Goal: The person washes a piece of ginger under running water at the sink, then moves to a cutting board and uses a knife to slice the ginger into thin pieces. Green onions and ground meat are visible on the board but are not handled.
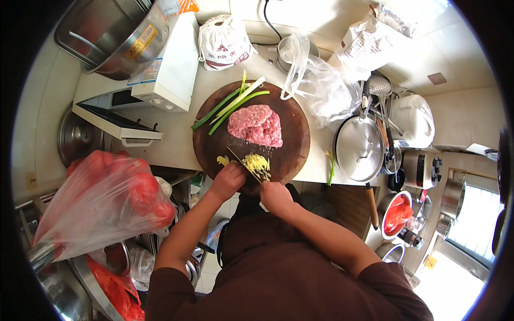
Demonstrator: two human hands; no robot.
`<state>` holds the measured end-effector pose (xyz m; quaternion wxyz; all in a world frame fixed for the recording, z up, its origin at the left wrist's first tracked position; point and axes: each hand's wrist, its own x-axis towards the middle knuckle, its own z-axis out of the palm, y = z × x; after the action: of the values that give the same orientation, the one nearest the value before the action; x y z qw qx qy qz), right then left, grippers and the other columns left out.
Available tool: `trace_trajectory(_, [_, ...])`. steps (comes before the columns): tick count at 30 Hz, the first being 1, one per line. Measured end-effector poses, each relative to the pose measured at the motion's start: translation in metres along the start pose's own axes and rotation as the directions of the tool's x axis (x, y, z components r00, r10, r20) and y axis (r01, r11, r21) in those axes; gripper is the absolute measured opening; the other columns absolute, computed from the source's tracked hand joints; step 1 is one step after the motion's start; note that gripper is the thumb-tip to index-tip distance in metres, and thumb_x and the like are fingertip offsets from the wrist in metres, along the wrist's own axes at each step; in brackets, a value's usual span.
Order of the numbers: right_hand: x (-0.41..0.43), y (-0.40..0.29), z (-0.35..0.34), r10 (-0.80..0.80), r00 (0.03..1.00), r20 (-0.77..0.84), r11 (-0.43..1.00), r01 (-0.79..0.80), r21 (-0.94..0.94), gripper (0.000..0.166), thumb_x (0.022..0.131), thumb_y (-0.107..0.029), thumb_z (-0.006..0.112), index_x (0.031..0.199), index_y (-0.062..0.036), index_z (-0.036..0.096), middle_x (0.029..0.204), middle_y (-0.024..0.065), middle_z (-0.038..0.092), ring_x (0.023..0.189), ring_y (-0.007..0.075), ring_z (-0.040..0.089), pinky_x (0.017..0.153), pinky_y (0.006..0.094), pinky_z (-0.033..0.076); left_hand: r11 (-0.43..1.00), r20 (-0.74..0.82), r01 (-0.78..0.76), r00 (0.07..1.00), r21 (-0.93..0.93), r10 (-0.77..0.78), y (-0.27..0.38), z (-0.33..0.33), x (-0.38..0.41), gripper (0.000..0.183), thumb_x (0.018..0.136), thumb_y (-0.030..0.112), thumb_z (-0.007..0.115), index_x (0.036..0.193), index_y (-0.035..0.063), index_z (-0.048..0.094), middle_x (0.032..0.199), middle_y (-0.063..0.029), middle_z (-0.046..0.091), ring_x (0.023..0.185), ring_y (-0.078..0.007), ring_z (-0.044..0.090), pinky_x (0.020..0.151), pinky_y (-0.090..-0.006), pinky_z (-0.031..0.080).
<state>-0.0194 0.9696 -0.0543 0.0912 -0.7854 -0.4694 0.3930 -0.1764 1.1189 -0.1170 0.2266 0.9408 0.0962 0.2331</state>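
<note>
My right hand (277, 197) is closed on the handle end of a knife (244, 164), seen nearly edge-on at the near side of a round wooden chopping board (295, 120). Against the blade's left side, my left hand (229, 180) has its fingers bent over the board; whether something lies under the fingertips is hidden. Yellow slices, perhaps ginger (223, 160), lie just beyond those fingers. Finely cut yellow shreds (257, 163) are heaped right of the blade. A mound of minced meat (255, 125) sits mid-board, with several green onion stalks (235, 102) behind it to the left.
A toaster oven (140, 132) with its door down stands left, a steel basin (120, 44) on top. Tomatoes in a plastic bag (116, 200) hang over the near left. Right of the board are a lidded pan (359, 148), a green onion piece (331, 166) and clear plastic bags (329, 92).
</note>
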Motion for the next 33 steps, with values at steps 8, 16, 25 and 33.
trace_trajectory(8, [0.004,0.002,-0.002,0.011,0.999,0.037,1.000,-0.010,-0.019,0.030,0.101,-0.024,0.049,0.093,0.0000,0.065,0.088,0.0269,0.072,0.083,0.0462,0.071,0.076,0.0560,0.057,0.993,-0.028,0.028,0.999,0.118,-0.025,0.005,-0.010,-0.012,0.024,0.075,0.006,0.073,0.099,0.0019,0.071,0.109,-0.0103,0.068,0.103,-0.0286,0.064,0.090,-0.0391,0.055])
trace_trajectory(16, [0.004,0.002,0.000,0.005,0.999,0.036,1.000,-0.005,-0.017,0.030,0.102,-0.024,0.049,0.094,-0.0006,0.065,0.090,0.0264,0.072,0.083,0.0460,0.071,0.076,0.0561,0.057,0.995,-0.032,-0.026,0.999,0.098,0.029,0.001,-0.002,-0.015,0.030,0.078,0.011,0.061,0.105,0.0008,0.070,0.111,-0.0093,0.067,0.100,-0.0264,0.064,0.088,-0.0372,0.054])
trace_trajectory(25, [0.003,0.000,0.001,0.013,0.999,0.035,0.999,-0.011,-0.044,0.027,0.100,-0.023,0.050,0.094,-0.0007,0.064,0.089,0.0257,0.072,0.083,0.0454,0.071,0.076,0.0557,0.057,0.994,0.025,-0.038,0.999,0.106,0.035,0.002,-0.006,-0.010,0.029,0.078,0.011,0.060,0.103,0.0003,0.070,0.113,-0.0104,0.068,0.097,-0.0257,0.064,0.087,-0.0368,0.054])
trace_trajectory(33, [-0.008,-0.010,-0.011,0.019,0.999,0.041,0.998,-0.016,-0.064,0.024,0.099,-0.021,0.052,0.095,-0.0008,0.064,0.090,0.0250,0.072,0.084,0.0439,0.072,0.076,0.0543,0.058,0.995,0.044,-0.033,0.999,0.093,0.029,0.001,-0.004,-0.012,0.028,0.078,0.011,0.060,0.102,0.0007,0.070,0.109,-0.0094,0.068,0.099,-0.0263,0.064,0.088,-0.0375,0.055])
